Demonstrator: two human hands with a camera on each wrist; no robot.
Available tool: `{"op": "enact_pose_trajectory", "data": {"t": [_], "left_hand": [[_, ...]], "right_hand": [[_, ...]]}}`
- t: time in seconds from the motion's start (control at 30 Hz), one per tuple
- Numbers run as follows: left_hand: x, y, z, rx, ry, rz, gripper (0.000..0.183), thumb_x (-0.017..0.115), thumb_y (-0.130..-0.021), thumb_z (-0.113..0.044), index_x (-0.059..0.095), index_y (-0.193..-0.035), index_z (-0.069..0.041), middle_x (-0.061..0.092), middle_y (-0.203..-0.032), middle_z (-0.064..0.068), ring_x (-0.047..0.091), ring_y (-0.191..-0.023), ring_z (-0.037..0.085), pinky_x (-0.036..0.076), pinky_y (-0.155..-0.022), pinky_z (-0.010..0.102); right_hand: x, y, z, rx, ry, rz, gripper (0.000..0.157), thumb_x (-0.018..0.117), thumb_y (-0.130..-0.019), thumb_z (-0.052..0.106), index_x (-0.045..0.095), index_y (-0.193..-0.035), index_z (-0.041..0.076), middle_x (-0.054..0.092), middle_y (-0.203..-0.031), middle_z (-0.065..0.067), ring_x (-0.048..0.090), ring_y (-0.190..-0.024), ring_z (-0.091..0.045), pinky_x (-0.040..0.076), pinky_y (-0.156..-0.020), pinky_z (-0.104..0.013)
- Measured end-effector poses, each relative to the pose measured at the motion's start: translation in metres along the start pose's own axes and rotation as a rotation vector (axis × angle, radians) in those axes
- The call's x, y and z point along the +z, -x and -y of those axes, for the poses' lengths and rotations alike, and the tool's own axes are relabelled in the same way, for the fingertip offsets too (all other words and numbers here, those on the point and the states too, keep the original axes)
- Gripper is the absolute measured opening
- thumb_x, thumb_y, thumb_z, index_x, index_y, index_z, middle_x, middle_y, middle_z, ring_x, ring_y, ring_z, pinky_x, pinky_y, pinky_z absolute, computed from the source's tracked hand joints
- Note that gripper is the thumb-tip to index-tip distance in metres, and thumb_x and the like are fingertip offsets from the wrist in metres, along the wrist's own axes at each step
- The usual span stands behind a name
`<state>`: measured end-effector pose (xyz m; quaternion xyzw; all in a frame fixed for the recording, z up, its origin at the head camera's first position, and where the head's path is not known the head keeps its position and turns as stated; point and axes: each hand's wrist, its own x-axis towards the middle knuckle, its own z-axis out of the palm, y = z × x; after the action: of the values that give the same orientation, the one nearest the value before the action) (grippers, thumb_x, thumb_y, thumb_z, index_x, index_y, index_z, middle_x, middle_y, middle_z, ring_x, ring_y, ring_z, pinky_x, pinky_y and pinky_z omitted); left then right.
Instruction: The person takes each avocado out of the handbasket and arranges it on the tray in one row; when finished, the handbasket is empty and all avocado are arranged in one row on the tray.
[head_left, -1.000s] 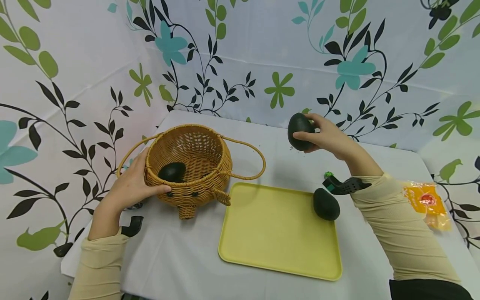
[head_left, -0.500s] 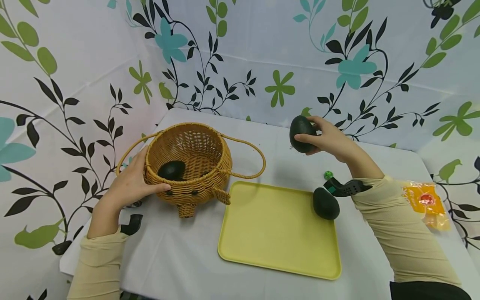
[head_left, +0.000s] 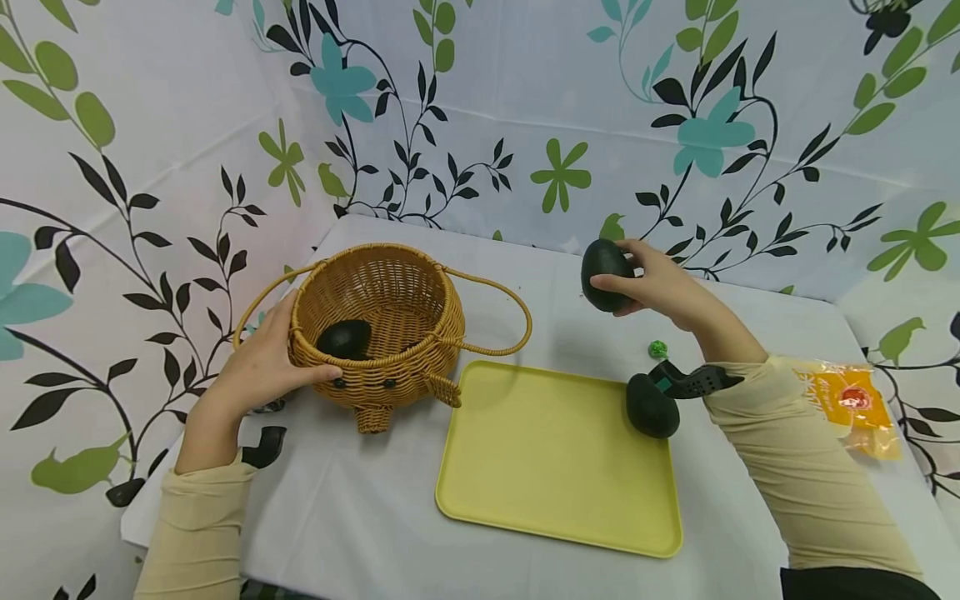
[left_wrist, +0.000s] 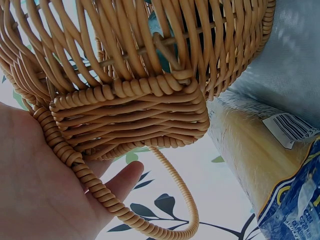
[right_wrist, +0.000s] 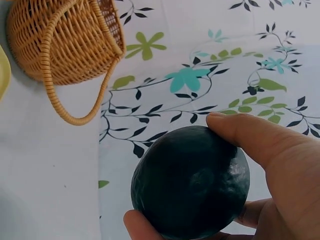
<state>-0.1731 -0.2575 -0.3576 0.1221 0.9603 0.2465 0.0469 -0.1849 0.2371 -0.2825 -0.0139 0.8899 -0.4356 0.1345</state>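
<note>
My right hand (head_left: 660, 283) holds a dark green avocado (head_left: 606, 273) above the far part of the table, thumb on the near side. In the right wrist view the rounded end of the avocado (right_wrist: 190, 182) faces the camera. My left hand (head_left: 258, 358) grips the left side of a wicker basket (head_left: 420, 367) shaped like an animal face, its thumb along the front; the other fingers are mostly hidden. A second avocado (head_left: 345, 339) lies inside the basket. Another avocado (head_left: 652, 406) rests at the right edge of a yellow tray (head_left: 555, 467).
Beyond the tray, a small green ball (head_left: 657, 349) sits on the white-covered table (head_left: 337, 508). An orange plastic packet (head_left: 855, 404) lies at the right. The left wrist view shows a clear and blue plastic package (left_wrist: 265, 155) beside the basket. Patterned cloth (head_left: 465, 108) hangs behind.
My right hand has lowered slightly with the avocado and shifted a touch to the right. The left hand and the basket have stayed in place.
</note>
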Motion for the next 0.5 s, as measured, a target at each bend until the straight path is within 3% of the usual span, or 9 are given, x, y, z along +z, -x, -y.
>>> {"op": "enact_pose_trajectory", "data": {"t": [0.5], "left_hand": [[0.001, 0.0, 0.0, 0.006, 0.004, -0.001, 0.127, 0.074, -0.069, -0.061, -0.013, -0.151, -0.021, 0.013, -0.155, 0.025, 0.028, -0.133, 0.052, 0.029, -0.095, 0.072]], "right_hand": [[0.014, 0.004, -0.02, 0.038, 0.055, 0.027, 0.085, 0.065, -0.086, 0.041, 0.017, -0.15, 0.011, 0.04, -0.136, -0.025, 0.068, -0.092, -0.03, 0.058, -0.075, -0.037]]}}
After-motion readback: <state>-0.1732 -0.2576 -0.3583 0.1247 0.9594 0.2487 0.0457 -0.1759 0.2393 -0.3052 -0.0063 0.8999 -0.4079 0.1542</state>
